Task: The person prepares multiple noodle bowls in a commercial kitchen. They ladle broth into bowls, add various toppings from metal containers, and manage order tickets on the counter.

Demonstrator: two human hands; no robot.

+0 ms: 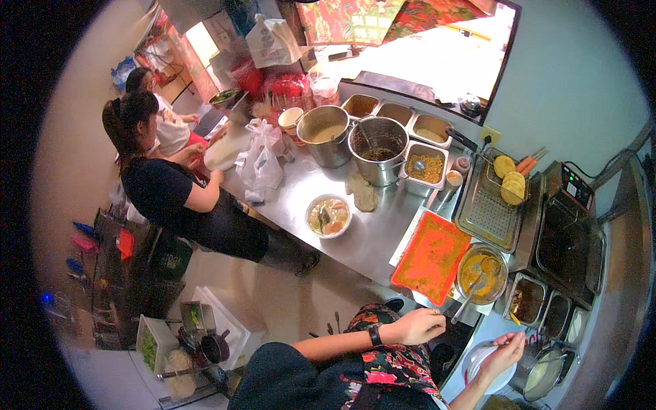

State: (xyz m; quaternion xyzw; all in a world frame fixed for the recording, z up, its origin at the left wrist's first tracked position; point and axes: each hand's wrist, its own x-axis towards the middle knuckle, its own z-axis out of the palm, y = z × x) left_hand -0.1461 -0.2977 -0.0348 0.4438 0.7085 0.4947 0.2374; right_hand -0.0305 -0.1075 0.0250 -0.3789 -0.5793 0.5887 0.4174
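My left hand (pixel 421 326), with a dark band on its wrist, is in the air before my flowered apron, its fingers curled; whether it holds anything small cannot be told. Just beyond it lie a red-orange tray (pixel 433 256) and a glass bowl of yellow-orange batter (pixel 474 292) with a ladle (pixel 470 297) resting in it. At the lower right my right hand (pixel 505 353) hovers over a white round bowl or lid (pixel 479 361), fingers bent together, their grip unclear. Farther off, a white bowl of soup with toppings (pixel 328 216) stands on the steel counter (pixel 287 205).
Two people stand at the counter's left end, one in a dark shirt (pixel 164 179). Steel pots (pixel 377 154) and food pans (pixel 425 166) line the back. A draining tray (pixel 487 205) and a fryer (pixel 569 251) stand right. Vegetable containers (pixel 149 343) sit lower left.
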